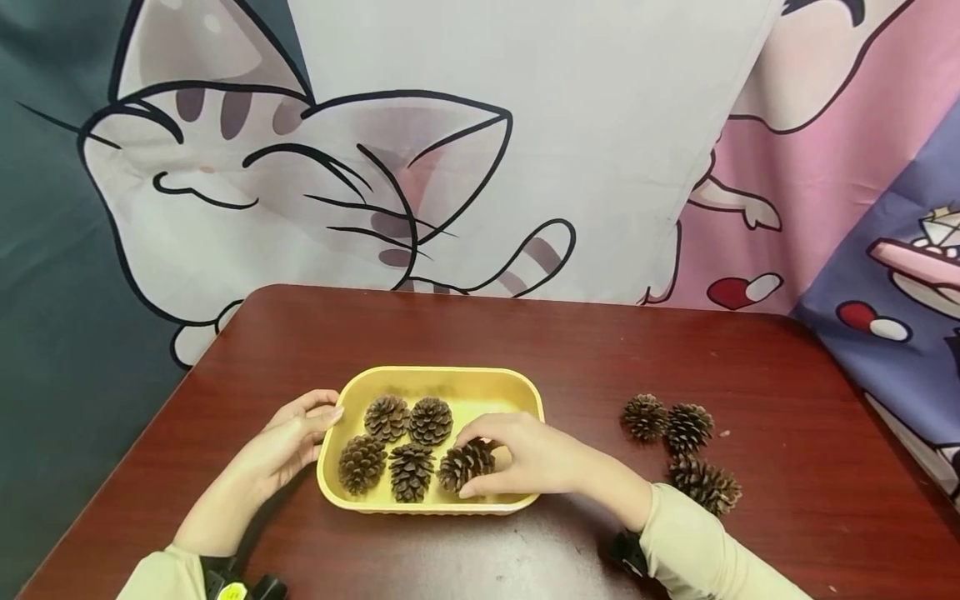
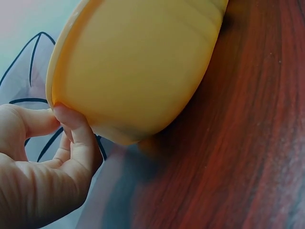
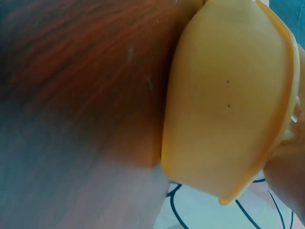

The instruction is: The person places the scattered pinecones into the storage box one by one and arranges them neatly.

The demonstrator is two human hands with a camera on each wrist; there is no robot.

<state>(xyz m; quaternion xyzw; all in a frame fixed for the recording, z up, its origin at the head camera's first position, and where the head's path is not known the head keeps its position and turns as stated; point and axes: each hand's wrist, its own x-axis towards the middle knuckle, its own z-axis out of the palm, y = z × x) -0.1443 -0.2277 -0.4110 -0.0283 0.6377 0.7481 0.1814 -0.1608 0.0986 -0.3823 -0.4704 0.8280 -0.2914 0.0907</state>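
A yellow rectangular tub [image 1: 442, 380] with rounded corners stands on the table, several pine cones [image 1: 412, 472] inside it. My left hand [image 1: 288, 437] pinches the tub's left rim between thumb and fingers; the left wrist view shows this hand [image 2: 57, 167] at the rim from outside. Inside the tub's right part, my right hand [image 1: 525, 458] grips a pine cone [image 1: 461, 468] between thumb and fingers. In the right wrist view the tub's outer wall [image 3: 224, 100] hides most of that hand [image 3: 288, 176] and the cone it holds.
To the right of the tub, 3 more pine cones [image 1: 688, 427] lie close together on the dark red wooden table [image 1: 600, 350]. Behind the table's far edge hangs a cloth backdrop [image 1: 615, 150] with cartoon cats.
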